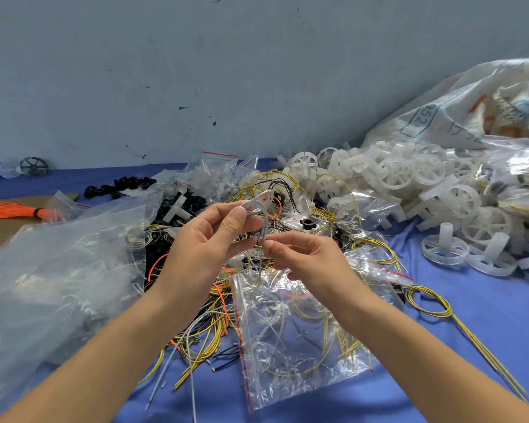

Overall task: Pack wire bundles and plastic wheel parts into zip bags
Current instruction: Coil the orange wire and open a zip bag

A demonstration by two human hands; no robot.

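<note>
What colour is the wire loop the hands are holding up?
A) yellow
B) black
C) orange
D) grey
D: the left hand pinches a grey wire loop at the top, and the right hand pinches it lower down; the orange, yellow and black wires all lie loose on the table below.

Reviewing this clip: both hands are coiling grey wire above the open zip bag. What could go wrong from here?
1. The grey wire coil is pinched only by the left hand and right hand; a slack grip may let it spring open.
2. Its tail hangs into the loose yellow wires and could snag.
3. The zip bag lies flat, so loading it may be fiddly.
</note>
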